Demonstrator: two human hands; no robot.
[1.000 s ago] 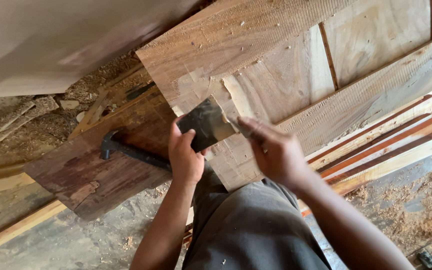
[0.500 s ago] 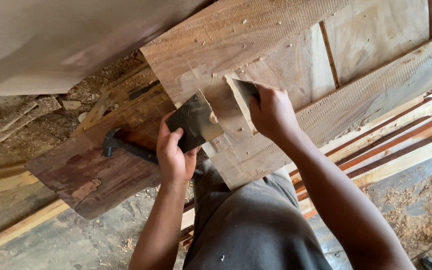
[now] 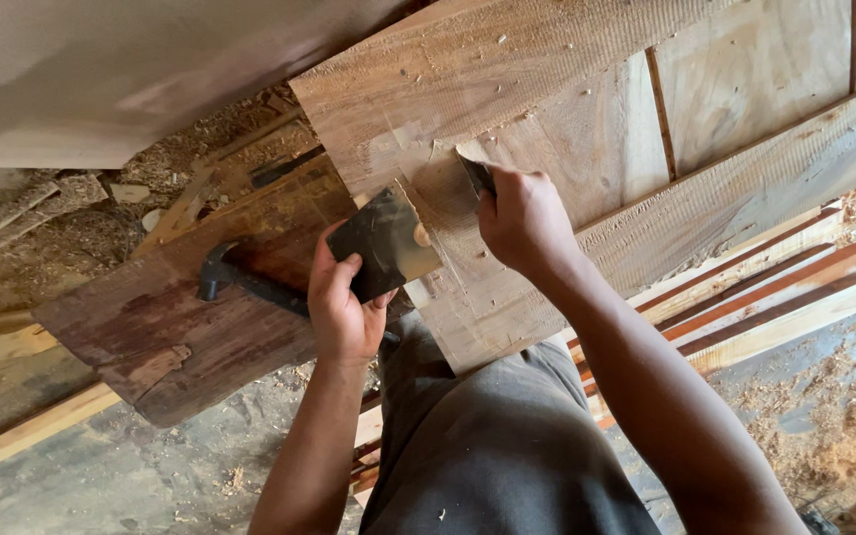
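My left hand [image 3: 341,305] grips a flat dark rectangular plate [image 3: 384,243] with a dab of tan filler on it, held over the edge of a pale wooden board [image 3: 507,129]. My right hand [image 3: 524,218] is closed on a small scraper blade [image 3: 475,173] and presses it onto the board's surface, where a smear of filler shows. The blade's handle is hidden in my fist. A dark hammer [image 3: 240,282] lies on a reddish-brown board [image 3: 151,327] just left of my left hand.
Pale planks [image 3: 745,89] with dark gaps run to the right. Reddish and light strips [image 3: 775,297] are stacked below them. Sawdust and offcuts [image 3: 71,223] cover the floor at left. My grey trousers [image 3: 487,446] fill the bottom middle.
My right hand went from the plate up onto the pale board and now presses the blade there. My left hand with the plate stayed roughly in place, tilting slightly.
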